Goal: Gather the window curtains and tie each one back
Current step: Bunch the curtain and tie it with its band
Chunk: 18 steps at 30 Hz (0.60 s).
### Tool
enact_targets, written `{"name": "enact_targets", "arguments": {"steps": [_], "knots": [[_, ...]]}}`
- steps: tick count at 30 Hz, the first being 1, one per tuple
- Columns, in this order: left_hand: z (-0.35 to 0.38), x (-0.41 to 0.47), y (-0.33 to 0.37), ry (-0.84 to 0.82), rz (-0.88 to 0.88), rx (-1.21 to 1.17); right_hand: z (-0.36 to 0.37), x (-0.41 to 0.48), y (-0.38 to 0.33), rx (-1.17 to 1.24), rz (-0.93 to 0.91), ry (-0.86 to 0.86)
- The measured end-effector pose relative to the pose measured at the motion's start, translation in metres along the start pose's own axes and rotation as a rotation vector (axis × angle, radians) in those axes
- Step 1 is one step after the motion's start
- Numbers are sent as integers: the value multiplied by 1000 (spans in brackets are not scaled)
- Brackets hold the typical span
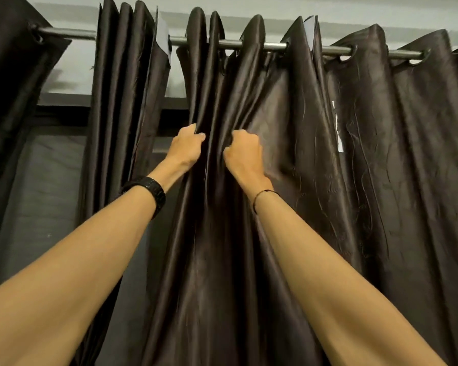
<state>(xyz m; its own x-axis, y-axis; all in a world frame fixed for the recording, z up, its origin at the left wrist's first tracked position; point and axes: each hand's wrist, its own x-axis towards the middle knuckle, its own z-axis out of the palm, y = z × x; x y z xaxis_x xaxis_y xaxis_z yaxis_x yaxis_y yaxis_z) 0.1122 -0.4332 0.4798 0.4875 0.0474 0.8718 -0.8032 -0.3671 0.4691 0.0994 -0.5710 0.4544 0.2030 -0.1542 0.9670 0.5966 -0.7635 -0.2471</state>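
Note:
Dark brown satin curtains hang by eyelets from a grey metal rod point(251, 44). The middle curtain point(222, 233) is bunched into folds in front of me. My left hand point(187, 149), with a black watch on its wrist, grips that curtain's left edge fold. My right hand point(242, 153), a thin black band on its wrist, is closed on a fold just to the right. Both arms reach up and forward. A gathered curtain point(122, 101) hangs to the left of my hands. Another curtain point(397, 154) spreads wide on the right.
A further dark curtain point(8, 88) hangs at the far left. Behind the gaps a dark window frame point(61, 101) and dark pane point(45, 194) show. The pale wall point(72, 67) runs above the window behind the rod.

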Motion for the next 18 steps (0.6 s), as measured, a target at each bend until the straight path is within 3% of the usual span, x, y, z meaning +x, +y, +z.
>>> {"name": "enact_targets", "arguments": {"steps": [4,7,9,12,13,16,18], "knots": [[11,1,9,63,-50,-319,10,8,-38,36,-131,-338],[7,2,3,86,-61,-187,-8,6,-23,99,-152,-517],[9,3,-5,108,-51,31,-24,-5,5,110,-173,-355],[19,-2,-9,130,-7,185,-47,-21,48,-207,-39,202],[22,-5,-8,107,14,189,-53,-23,60,-299,58,303],[32,-14,-7,72,164,190,-70,-24,86,-479,270,337],[35,-19,-5,74,290,252,-77,-22,99,-449,324,360]]}}
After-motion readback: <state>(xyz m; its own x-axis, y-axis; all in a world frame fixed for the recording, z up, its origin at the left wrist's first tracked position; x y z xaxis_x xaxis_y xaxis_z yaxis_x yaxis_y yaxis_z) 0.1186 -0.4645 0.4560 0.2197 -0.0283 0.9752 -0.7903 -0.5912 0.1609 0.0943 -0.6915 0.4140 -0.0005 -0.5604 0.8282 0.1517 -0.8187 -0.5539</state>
